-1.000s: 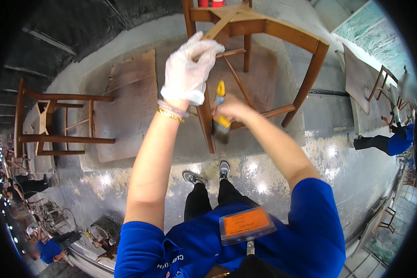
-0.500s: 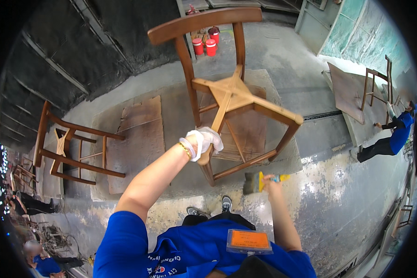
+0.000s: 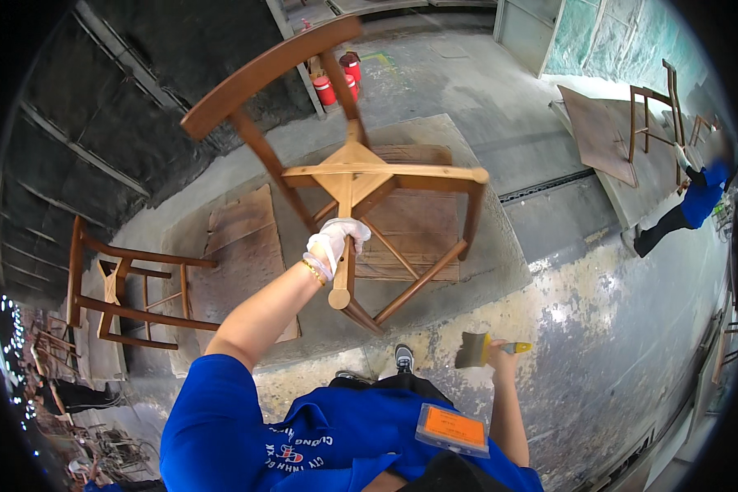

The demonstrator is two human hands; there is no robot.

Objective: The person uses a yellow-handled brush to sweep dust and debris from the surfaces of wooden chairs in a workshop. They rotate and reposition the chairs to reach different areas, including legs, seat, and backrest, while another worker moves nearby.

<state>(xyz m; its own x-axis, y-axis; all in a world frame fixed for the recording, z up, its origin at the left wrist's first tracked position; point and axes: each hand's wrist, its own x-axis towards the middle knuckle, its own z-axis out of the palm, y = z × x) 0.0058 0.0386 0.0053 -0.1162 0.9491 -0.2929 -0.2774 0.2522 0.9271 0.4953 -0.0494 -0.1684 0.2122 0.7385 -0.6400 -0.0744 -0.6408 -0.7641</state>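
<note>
Where under the left grip, chair rail hidden.

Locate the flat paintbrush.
In the head view, the flat paintbrush is right of centre, held in the right hand, to the right of the grey shoes.

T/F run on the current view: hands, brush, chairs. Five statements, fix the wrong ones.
1. The left hand grips the wooden chair. True.
2. The right hand holds a brush. True.
3. The right hand is gloved. False: it is bare; the white glove is on the left hand.
4. The brush touches the wooden chair. False: it is held apart from it.
5. At the picture's left is another chair. True.
</note>
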